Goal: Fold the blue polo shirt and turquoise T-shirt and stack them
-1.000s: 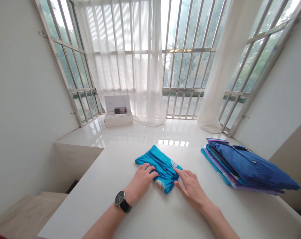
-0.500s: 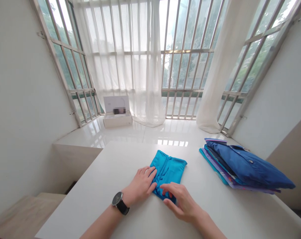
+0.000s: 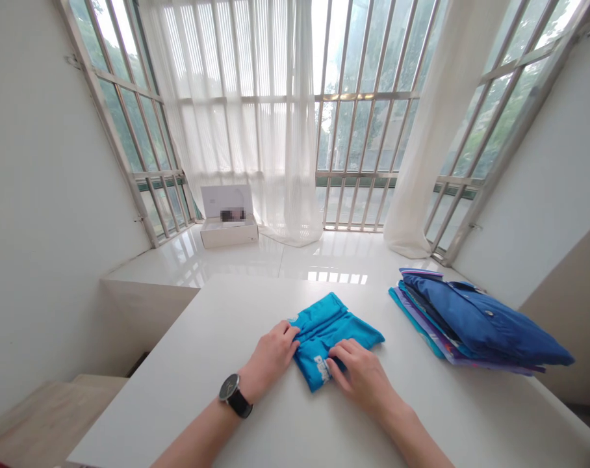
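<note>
Folded turquoise garment (image 3: 334, 338), white lettering (image 3: 321, 368) showing, beneath left hand (image 3: 270, 354) and right hand (image 3: 358, 374), both loosely open, pressing flat, no pinch!

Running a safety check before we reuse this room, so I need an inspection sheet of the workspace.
Surface: white table, smooth, no damage visible.
Job's things: turquoise folded garment with white lettering, lying flat on the table.
Clutter: stack of folded clothes topped by a blue shirt, on the right, apart from the garment.
Hands: left hand, wearing a black wristwatch, lies on the garment's left edge; right hand presses its near part.
Cables: nothing seen.
Surroundings: white open box on a glossy tiled floor, sheer curtains, barred windows.
</note>
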Available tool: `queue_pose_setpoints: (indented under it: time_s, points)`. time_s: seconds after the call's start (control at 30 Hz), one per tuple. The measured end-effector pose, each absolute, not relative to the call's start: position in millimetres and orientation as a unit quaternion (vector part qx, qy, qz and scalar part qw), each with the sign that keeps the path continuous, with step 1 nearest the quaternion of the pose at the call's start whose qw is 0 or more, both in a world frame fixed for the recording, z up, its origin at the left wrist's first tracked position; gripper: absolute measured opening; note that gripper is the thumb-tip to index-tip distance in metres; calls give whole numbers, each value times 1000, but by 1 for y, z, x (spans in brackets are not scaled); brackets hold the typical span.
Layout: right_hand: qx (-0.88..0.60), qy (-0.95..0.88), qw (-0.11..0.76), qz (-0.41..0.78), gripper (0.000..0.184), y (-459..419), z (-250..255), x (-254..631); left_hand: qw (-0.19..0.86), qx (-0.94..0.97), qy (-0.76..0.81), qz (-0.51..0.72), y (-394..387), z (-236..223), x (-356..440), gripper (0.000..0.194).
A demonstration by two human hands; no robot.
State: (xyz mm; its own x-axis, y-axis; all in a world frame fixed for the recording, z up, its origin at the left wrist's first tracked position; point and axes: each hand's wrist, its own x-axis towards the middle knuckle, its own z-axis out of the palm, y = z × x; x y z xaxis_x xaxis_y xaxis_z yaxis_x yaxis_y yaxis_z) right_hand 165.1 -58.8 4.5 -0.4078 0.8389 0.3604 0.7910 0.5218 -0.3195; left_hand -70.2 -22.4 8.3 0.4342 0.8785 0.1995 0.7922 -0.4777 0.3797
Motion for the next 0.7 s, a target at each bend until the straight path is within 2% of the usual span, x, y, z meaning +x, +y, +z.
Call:
queue_pose_setpoints:
  time_s: [0.1,0.23,0.33,0.4,0.53,0.7]
  points:
    - [-442,-860,240,85,17,-71,10,152,182,845,441,241,-16,8,-78,29]
    - [-377,-874,271,142,19,-73,10,152,239,837,421,254,-12,10,-83,22]
    - [-427,-850,298,84,21,-62,7,167,230,824,439,274,-12,10,-83,16]
    - [-485,-825,286,50,21,-54,6,179,220,813,462,279,-12,9,-83,11]
    - [-550,-802,223,74,25,-49,7,193,234,806,477,260,-12,8,-81,13]
    - [-558,-799,197,104,30,-50,6,194,254,807,465,262,-12,10,-81,18]
